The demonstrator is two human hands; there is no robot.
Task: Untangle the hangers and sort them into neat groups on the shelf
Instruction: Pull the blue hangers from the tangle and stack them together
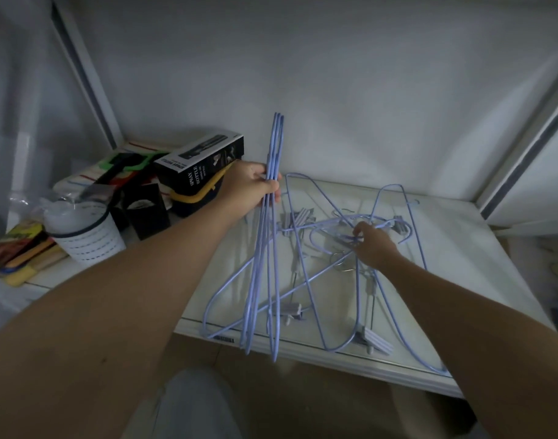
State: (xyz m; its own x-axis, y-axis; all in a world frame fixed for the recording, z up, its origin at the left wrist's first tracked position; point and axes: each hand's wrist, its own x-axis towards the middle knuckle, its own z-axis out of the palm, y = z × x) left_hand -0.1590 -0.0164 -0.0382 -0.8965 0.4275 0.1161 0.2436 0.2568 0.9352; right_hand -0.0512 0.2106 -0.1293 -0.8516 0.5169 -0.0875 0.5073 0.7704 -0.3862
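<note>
Left hand (254, 188): my fingers are curled round a bundle of blue wire hangers (269, 236), thumb on the near side, fingertips wrapped over the far side. The grip is firm and closed on the wires at roughly their upper third. The bundle stands nearly upright, tops rising above my knuckles toward the back wall, lower ends hanging past the front edge of the shelf (461, 248). I count about three or four hangers in it; an exact count cannot be made, as the wires overlap.

Right hand (374, 245): reaching into the tangled pile of hangers (331, 248) lying flat on the shelf. My fingers (358, 234) are bent and hooked among the wires near the middle of the knot, where several hooks cross. Whether they pinch one wire or several I cannot tell; the fingertips are hidden among the strands.

Tangled pile: blue wire hangers, some with grey clips (377, 340), spread across the white shelf surface from its front edge to near the back wall. One clip sits at the front edge, another near the centre left.

Left of the shelf, on a lower surface: a black box (205, 161) lettered "SPRAY BOTTLE", a white perforated cup (87, 236), and mixed coloured items.
</note>
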